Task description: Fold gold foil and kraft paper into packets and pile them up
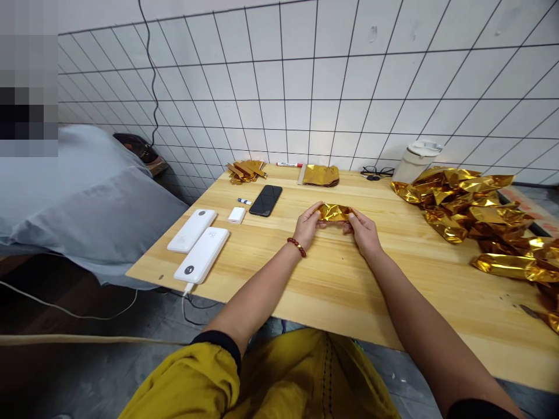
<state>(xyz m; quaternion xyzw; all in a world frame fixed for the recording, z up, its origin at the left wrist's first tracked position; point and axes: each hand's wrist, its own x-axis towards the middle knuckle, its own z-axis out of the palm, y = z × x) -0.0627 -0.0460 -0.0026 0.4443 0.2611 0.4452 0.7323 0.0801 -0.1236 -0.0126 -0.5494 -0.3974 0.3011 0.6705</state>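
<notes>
Between my two hands, low over the middle of the wooden table [314,273], is a shiny gold foil piece [334,212], folded into a long crinkled shape. My left hand [308,223] pinches its left end, with a red bead bracelet at the wrist. At the right end, the thumb and fingers of my right hand [363,230] grip the foil; some of those fingers are hidden behind it. Beyond my hands lies a flat stack of gold foil sheets [322,175]. To the right is a large heap of folded gold foil pieces [476,212].
A black phone [266,201], a white adapter [236,215] and two white power banks [203,254] lie to the left, one with a cable. Along the wall are gold strips [245,171], a marker [289,164], glasses [376,172] and a white cup [414,161].
</notes>
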